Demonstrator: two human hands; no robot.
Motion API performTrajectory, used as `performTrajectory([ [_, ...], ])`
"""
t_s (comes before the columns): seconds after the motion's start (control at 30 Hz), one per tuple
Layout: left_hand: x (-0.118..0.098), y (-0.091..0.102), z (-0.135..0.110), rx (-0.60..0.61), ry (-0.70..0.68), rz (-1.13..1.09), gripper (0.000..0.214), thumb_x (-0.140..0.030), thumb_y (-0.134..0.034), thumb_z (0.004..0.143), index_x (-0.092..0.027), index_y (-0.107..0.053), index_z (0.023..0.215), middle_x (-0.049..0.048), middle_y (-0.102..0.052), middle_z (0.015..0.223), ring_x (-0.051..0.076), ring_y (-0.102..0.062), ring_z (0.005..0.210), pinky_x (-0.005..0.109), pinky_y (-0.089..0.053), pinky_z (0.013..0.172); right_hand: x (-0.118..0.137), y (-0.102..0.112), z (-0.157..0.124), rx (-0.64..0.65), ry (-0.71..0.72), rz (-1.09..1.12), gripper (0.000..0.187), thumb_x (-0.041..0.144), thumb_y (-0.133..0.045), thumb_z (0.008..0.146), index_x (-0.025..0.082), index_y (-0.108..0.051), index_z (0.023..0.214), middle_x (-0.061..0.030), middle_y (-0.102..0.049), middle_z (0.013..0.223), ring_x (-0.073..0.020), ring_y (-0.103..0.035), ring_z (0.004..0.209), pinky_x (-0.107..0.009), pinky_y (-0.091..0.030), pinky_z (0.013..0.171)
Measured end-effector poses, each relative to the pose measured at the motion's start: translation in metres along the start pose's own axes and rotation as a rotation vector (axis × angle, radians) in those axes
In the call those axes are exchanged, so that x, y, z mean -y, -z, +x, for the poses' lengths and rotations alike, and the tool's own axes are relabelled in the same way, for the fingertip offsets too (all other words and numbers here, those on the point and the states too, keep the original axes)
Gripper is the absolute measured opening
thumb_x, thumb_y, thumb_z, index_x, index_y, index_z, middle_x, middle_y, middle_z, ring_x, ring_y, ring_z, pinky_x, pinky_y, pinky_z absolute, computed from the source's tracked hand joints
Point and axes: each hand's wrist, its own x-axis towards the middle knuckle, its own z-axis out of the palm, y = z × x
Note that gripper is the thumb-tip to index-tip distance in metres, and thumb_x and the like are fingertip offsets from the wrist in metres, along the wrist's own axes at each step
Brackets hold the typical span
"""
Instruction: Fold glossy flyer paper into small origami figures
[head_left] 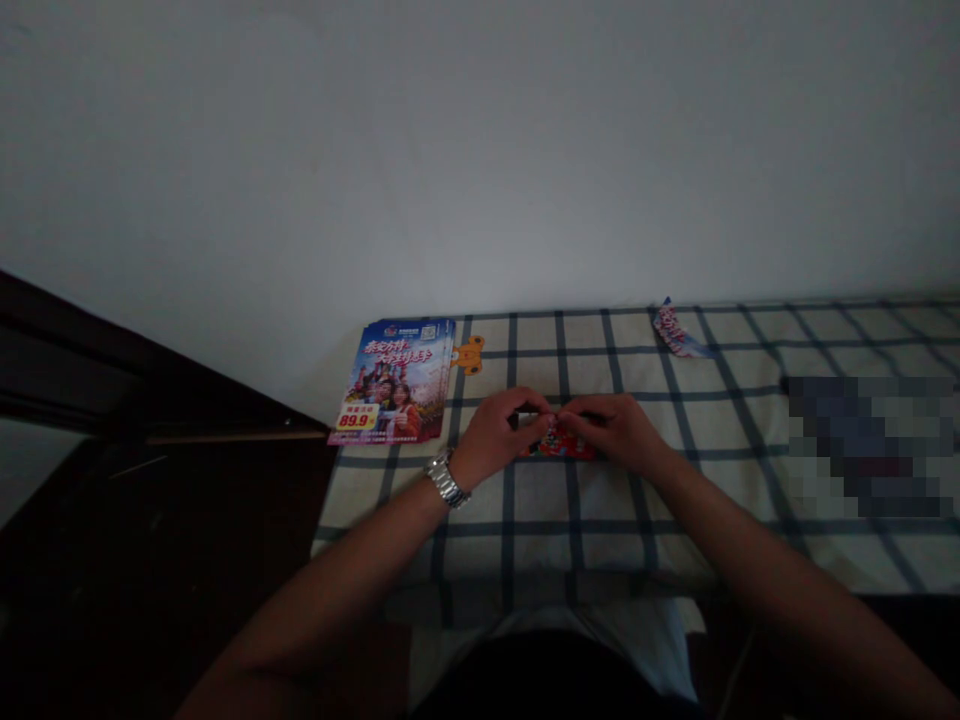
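- Closely pinching the upper edge of a small red printed piece (571, 447) with both hands, pressing thumbs and forefingers together there and nearly bringing the two pairs of fingertips into contact.
- Clamping from one side with the left hand (496, 435), setting thumb against forefinger on the piece and arching the forefinger, leaving a small gap behind the pinched tips.
- Gripping from the other side with the right hand (621, 425), likewise closing thumb and forefinger on the upper edge, just beside the left fingertips.
- Curling the remaining fingers mostly out of sight, leaving their exact bend impossible to tell.
- Holding the piece low in front of the body, between the hands and over the checked cloth (480, 540), showing colourful figures on red below the fingertips.
- Leaving unclear any contact between the piece's lower edge and the cloth.
- Wearing a silver watch (448, 478) on the left wrist.
- Having a stack of flyers (397, 385) to the left, near the cloth's far corner, showing "89.9" on top.
- Seeing an orange bear figure (470, 355) just beside the stack.
- Seeing a crumpled paper scrap (675, 335) farther right, near the wall (480, 150) and well apart from both hands.
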Motion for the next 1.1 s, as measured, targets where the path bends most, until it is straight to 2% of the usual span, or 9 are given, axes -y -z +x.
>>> performTrajectory([
  [0.27, 0.0006, 0.0026, 0.001, -0.038, -0.003, -0.009, 0.016, -0.033, -0.065, 0.094, -0.019, -0.071, 0.092, 0.0013, -0.073, 0.089, 0.015, -0.065, 0.08, 0.026, -0.049, 0.075, 0.0001, -0.0027, 0.0017, 0.018, -0.024, 0.081, 0.03, 0.047, -0.064, 0.095, 0.022, -0.079, 0.101, -0.0034, -0.08, 0.093, -0.0196, -0.072, 0.079, -0.029, -0.056, 0.072],
  [0.8, 0.0041, 0.0021, 0.001, -0.032, -0.014, -0.061, 0.019, -0.038, -0.065, 0.095, -0.019, -0.07, 0.093, 0.0019, -0.072, 0.09, 0.015, -0.066, 0.083, 0.026, -0.051, 0.078, -0.0008, 0.0002, 0.0028, -0.015, 0.011, 0.069, 0.024, 0.042, -0.065, 0.094, 0.023, -0.077, 0.101, -0.0046, -0.079, 0.098, -0.0212, -0.073, 0.087, -0.032, -0.057, 0.082],
  [1.1, -0.0007, 0.0027, 0.0003, -0.023, -0.016, -0.056, 0.018, -0.037, -0.066, 0.094, -0.019, -0.07, 0.092, 0.0016, -0.073, 0.089, 0.015, -0.066, 0.082, 0.026, -0.05, 0.074, 0.0001, -0.0005, 0.0012, -0.025, 0.036, 0.044, 0.025, 0.044, -0.064, 0.095, 0.021, -0.075, 0.09, -0.0032, -0.077, 0.085, -0.018, -0.069, 0.075, -0.028, -0.054, 0.07],
])
